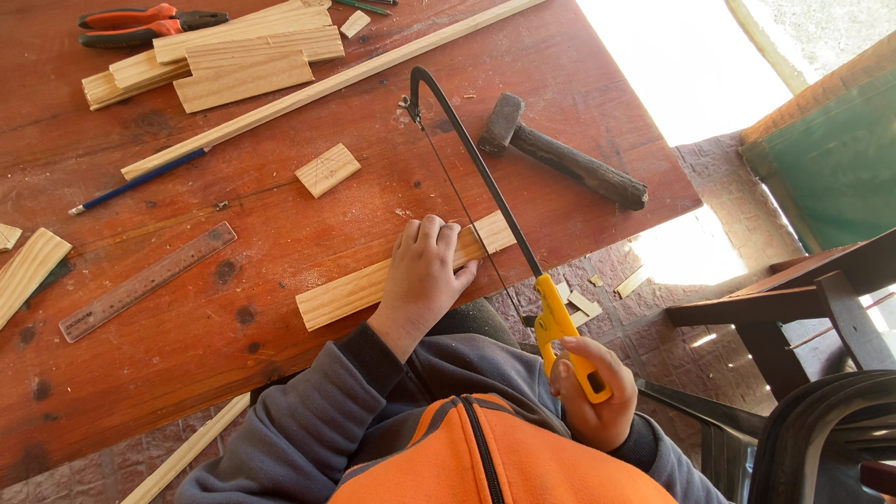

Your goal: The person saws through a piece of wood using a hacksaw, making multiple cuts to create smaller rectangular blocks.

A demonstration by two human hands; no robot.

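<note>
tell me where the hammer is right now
In the head view the hammer lies on the red wooden table near its far right corner, just beyond the hacksaw frame.

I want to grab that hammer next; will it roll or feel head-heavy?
The hammer likely feels head-heavy: a dark, blocky head on a rough handle. It probably won't roll, since the head lies crosswise on the table. The coarse handle looks easy to grip.
</note>
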